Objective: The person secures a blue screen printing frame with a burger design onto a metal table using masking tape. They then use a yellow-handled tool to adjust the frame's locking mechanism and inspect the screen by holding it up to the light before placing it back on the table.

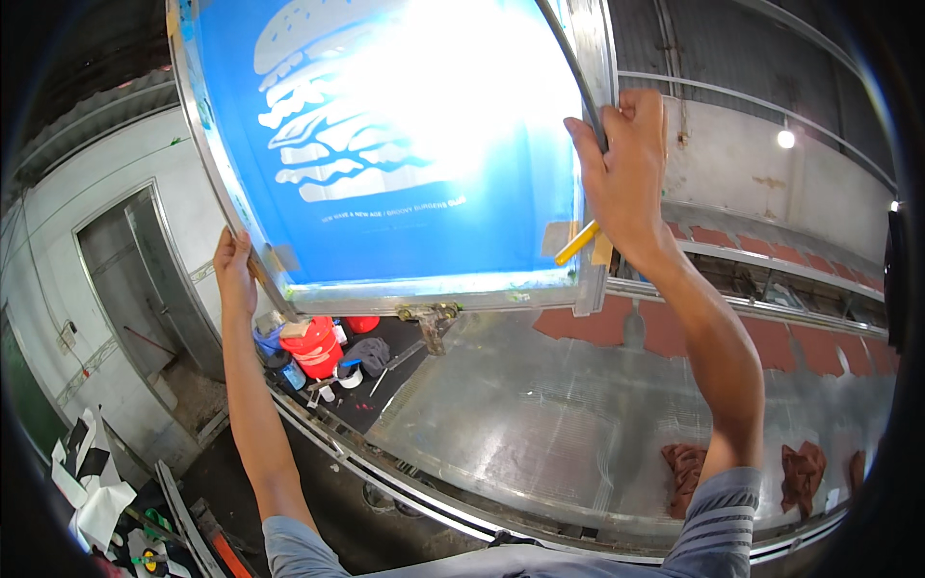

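A screen-printing frame (385, 252) with blue mesh and a pale burger stencil is held up before me, tilted, with a bright light glaring through it. My left hand (235, 262) is closed on its lower left edge. Closed at the right edge is my right hand (624, 178), its thumb over the front of the rim. A yellow stick-like tool (577, 243) pokes out beneath my right palm; its other end is hidden. A dark curved strip (575, 69) runs down the frame's right side to that hand; I cannot tell whether they are joined. Brown tape patches the lower corners.
Below stretches a long metal-topped printing table (501, 405) with reddish-brown fabric pieces (665, 332) along its far side and crumpled brown cloths (803, 472) nearer. A metal clamp (430, 316) shows under the frame. Red buckets (313, 349) and bottles stand left, beyond which is a doorway (145, 279).
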The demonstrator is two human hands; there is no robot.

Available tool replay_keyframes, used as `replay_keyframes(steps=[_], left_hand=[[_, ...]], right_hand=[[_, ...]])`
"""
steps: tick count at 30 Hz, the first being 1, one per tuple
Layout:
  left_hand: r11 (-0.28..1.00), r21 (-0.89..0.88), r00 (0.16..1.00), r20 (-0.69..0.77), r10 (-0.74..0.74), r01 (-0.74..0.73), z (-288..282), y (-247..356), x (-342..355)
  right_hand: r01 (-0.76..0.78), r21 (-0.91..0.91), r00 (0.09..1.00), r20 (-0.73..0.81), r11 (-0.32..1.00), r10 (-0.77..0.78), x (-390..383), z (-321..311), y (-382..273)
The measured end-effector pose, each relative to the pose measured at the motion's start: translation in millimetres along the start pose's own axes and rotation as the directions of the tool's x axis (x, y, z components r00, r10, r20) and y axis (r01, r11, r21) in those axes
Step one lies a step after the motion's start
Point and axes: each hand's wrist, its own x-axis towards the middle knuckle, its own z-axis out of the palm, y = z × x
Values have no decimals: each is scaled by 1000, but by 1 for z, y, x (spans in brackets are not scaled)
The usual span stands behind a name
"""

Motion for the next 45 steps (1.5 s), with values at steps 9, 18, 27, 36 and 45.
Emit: replay_keyframes(steps=[9,18,27,36,45], left_hand=[[997,-57,998,8,-57,57,10,-8,-9],[989,-97,994,5,-111,111,8,-11,-13],[972,-104,976,-43,-215,210,2,-13,-24],[941,-174,955,0,-296,291,2,-4,-24],[951,-126,959,33,-280,282,1,3,-17]], right_hand=[[18,-16,999,48,1000,-18,3,2,3],[-37,72,999,36,997,34,1,9,11],[-74,109,991,122,991,61,12,18,16],[-127,192,988,107,973,108,3,24,22],[-93,139,996,32,986,89,-16,26,29]])
